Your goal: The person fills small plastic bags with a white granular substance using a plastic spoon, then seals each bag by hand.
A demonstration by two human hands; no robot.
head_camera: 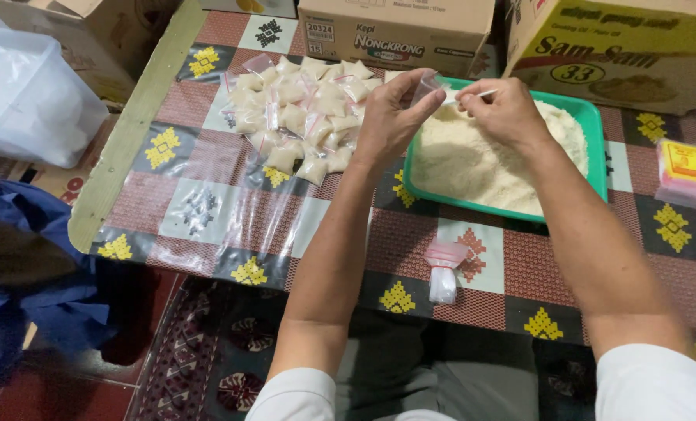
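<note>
Left hand (394,117) raised over the near-left corner of the green tray (597,148), thumb and fingertips pinching a small clear pouch (426,84) by its mouth, held open and upright just above the heap of pale crumbly powder (488,156), presumably so that whatever spills falls back into the tray. Right hand (504,109) close beside it, fingers closed around a thin white spoon or stick (472,97), tip aimed at the pouch's mouth. Behind the left hand, a heap of filled, sealed little bags (301,109) lying on the patterned tablecloth (207,195), kept apart from the tray (seemingly the finished lot). Near the table's front edge, between the forearms, a small bundle of empty clear bags (444,273) with pink tops, within easy reach. Along the far edge, a brown cardboard box (394,31) with dark lettering, and to its right a yellow carton (621,47) printed in red and green. At the right edge, a stack of pink-and-yellow packets (687,171). Far left, a translucent plastic tub (28,93) off the table.
</note>
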